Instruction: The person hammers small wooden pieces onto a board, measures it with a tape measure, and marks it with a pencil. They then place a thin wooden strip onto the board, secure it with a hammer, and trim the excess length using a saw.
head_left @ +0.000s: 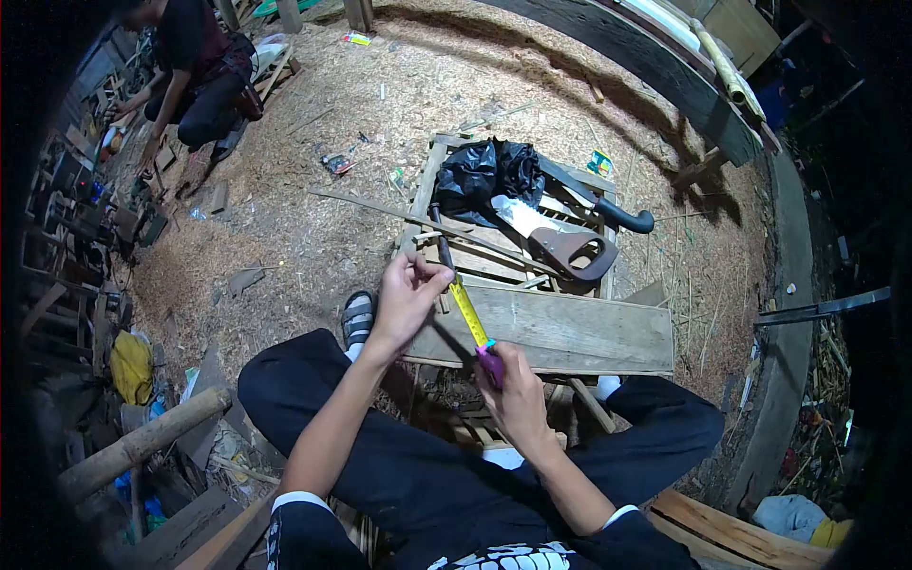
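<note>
A tape measure with a purple case (490, 367) is gripped in my right hand (519, 397), the fingers wrapped round it. Its yellow blade (467, 312) is drawn out a short way, up and to the left. At the blade's far end my left hand (407, 299) is closed in a pinch; the very tip is hidden by the fingers. Below the blade lies a wide wooden board (570, 332) across a slatted wooden frame (423, 199). On the slats beyond rest a handsaw with a brown handle (573, 253) and a black plastic bag (484, 176).
A second saw with a black handle (622, 216) lies at the frame's right. One thin wooden strip (380, 208) sticks out leftward. Another person (199, 76) crouches at the upper left beside piled wood scraps. A heavy beam (655, 71) crosses the upper right.
</note>
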`<state>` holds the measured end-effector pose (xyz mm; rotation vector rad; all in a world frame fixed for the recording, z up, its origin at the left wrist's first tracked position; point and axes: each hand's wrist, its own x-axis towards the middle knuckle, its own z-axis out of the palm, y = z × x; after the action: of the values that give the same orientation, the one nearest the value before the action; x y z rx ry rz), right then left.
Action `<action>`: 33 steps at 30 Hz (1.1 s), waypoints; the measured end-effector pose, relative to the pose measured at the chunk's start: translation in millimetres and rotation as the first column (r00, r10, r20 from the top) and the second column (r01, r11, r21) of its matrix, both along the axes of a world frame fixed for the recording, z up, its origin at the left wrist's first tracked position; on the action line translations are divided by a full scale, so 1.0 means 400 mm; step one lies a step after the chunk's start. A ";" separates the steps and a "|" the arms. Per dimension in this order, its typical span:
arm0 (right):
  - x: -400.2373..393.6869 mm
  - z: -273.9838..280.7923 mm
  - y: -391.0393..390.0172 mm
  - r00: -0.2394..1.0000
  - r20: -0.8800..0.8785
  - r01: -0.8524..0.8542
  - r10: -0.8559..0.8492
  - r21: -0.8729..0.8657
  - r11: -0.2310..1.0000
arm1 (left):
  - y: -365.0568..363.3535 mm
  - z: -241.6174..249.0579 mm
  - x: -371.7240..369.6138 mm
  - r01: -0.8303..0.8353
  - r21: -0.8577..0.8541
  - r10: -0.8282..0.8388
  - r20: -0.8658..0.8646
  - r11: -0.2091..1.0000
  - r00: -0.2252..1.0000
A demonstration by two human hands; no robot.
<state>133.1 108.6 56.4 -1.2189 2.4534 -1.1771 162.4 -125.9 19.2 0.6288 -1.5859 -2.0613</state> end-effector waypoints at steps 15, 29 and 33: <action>0.023 -0.003 0.008 0.994 -0.058 0.092 -0.097 -0.074 0.993 | 0.029 0.001 -0.026 0.176 -0.357 -0.068 0.295 0.918 0.953; 0.066 -0.039 0.007 0.982 -0.051 0.184 -0.180 0.080 0.980 | -0.009 0.003 0.091 0.570 -0.795 -0.154 0.549 0.207 0.821; 0.079 -0.031 -0.009 0.982 -0.090 0.176 -0.165 0.145 0.974 | -0.015 -0.019 0.079 0.501 -0.829 -0.153 0.477 0.247 0.865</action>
<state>164.7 105.0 43.9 -1.0484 2.6954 -0.9744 193.9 -131.7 11.8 0.1073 -2.9028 -0.7930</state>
